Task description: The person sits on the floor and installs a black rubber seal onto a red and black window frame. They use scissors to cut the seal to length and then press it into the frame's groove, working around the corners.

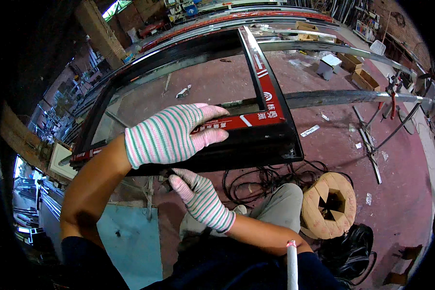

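– What do the gloves (164,135) look made of?
– Matt, soft-looking knitted cloth.
– And the frame (270,140)?
– Smooth, dark metal by its look, softly glossy, partly covered with slick printed film (269,87). The ring-shaped roll (315,200) is wrapped in matt, creased paper.

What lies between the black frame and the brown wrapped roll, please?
In the head view, coiled black cable lies between the black frame and the brown wrapped roll.

Has dull-red flr (391,198) across ctr & R of frame, w/ paler strip (427,140) along far R. Shows brownish pillar (100,36) upper L, rough brown wall (408,24) upper R. Gets bright light thru opening (116,8) top L, plus smaller gap (18,166) lower L.
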The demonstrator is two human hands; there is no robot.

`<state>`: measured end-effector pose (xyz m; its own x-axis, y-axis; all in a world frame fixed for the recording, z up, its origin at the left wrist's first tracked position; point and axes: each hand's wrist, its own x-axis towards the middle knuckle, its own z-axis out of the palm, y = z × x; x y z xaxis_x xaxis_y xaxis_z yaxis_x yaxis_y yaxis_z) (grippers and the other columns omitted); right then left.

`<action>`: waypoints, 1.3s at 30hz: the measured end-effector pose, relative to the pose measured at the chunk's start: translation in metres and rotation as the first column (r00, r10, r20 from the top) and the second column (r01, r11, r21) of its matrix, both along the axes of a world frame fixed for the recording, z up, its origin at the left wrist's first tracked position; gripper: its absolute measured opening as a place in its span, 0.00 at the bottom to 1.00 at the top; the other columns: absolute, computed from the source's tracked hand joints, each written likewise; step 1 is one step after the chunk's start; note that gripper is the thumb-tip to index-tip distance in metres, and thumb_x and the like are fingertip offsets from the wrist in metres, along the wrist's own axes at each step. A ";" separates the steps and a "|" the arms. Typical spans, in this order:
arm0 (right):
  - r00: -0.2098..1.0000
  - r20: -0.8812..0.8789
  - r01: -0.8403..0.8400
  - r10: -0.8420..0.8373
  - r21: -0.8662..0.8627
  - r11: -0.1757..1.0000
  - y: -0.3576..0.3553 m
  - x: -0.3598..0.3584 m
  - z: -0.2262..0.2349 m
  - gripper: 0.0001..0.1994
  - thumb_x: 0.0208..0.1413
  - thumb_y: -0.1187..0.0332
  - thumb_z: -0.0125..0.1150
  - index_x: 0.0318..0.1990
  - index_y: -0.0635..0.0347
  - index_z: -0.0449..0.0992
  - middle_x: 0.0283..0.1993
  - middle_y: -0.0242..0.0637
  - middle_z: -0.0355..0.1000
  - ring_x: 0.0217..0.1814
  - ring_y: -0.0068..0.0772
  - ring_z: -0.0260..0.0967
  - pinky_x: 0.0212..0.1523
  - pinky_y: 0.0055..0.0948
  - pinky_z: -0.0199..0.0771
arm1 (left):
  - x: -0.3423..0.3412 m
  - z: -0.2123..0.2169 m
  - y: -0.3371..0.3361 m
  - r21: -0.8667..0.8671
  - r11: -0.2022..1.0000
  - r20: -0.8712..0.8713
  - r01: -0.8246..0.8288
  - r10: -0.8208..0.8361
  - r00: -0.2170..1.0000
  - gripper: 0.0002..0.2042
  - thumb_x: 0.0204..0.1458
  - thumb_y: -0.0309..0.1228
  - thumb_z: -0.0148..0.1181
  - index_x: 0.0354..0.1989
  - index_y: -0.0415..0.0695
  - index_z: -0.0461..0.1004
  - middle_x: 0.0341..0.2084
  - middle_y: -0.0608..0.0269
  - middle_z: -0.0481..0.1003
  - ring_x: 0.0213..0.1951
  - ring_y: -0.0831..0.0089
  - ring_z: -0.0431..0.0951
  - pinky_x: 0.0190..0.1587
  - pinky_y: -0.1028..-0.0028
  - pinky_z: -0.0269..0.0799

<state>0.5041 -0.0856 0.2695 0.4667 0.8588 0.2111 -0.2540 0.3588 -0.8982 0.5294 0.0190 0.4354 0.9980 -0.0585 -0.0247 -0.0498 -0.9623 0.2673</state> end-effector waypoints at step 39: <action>0.920 -0.392 0.091 0.022 0.268 0.959 0.072 -0.038 0.013 0.17 0.63 0.55 0.57 0.46 0.61 0.74 0.39 0.36 0.76 0.38 0.31 0.73 0.41 0.30 0.72 | -0.025 0.002 0.018 0.263 0.961 0.078 -0.085 0.066 0.995 0.29 0.58 0.59 0.48 0.47 0.43 0.75 0.32 0.46 0.79 0.38 0.47 0.80 0.41 0.53 0.75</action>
<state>0.4664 -0.0137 0.2829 0.5881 0.7744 0.2332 -0.5437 0.5921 -0.5948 0.5044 0.0371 0.4372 0.9991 0.0166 0.0386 0.0166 -0.9999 0.0004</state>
